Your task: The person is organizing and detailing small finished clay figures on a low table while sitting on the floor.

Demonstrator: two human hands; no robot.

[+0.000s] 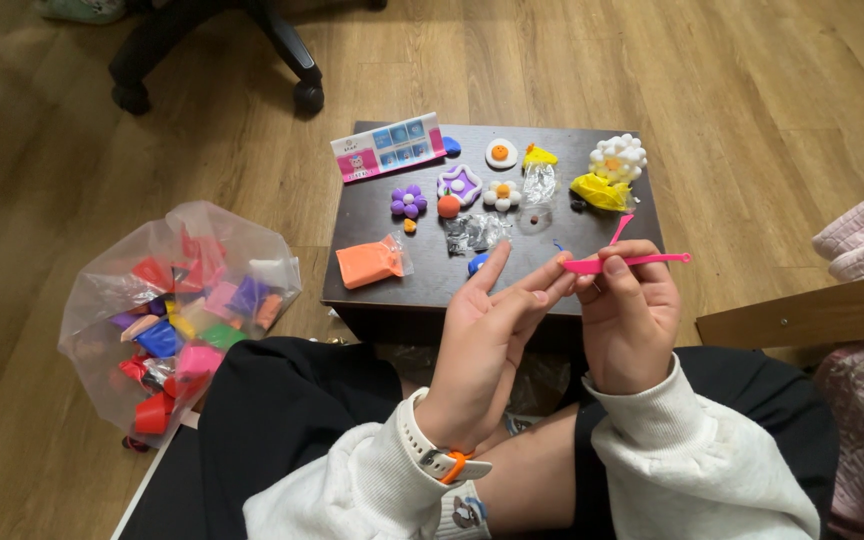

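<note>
**Pink modelling tool held over a small table of clay figures**

The right hand (630, 320) is curled shut around a pink plastic modelling tool (632, 262), thumb and fingers pinching its handle so that the long flat blade lies nearly level and points to the right, with a second thin pink prong angling up behind the knuckles. The left hand (492, 330) is held open beside it, palm turned toward the right hand, fingers straight and close together; its fingertips (560, 268) meet the tool's left end. Whether a bit of clay sits between them cannot be told. A white watch strap with an orange loop (444, 462) circles the left wrist, and both arms wear white sleeves.

Just beyond the hands stands a small dark wooden table (372, 300). On it lie an orange clay block in a clear wrapper (370, 264), a crumpled clear wrapper (476, 232), a purple clay flower (408, 201), a purple-edged white flower shape (459, 183), an orange ball (449, 206), a white daisy with orange centre (501, 194), a fried-egg figure (501, 153), a yellow clay lump (600, 191) below a white bobbled flower (618, 156), and a pink-and-blue card (388, 147).

On the wood floor to the left sits a clear plastic bag of coloured clay packets (177, 310). An office chair base (214, 45) stands further off.
</note>
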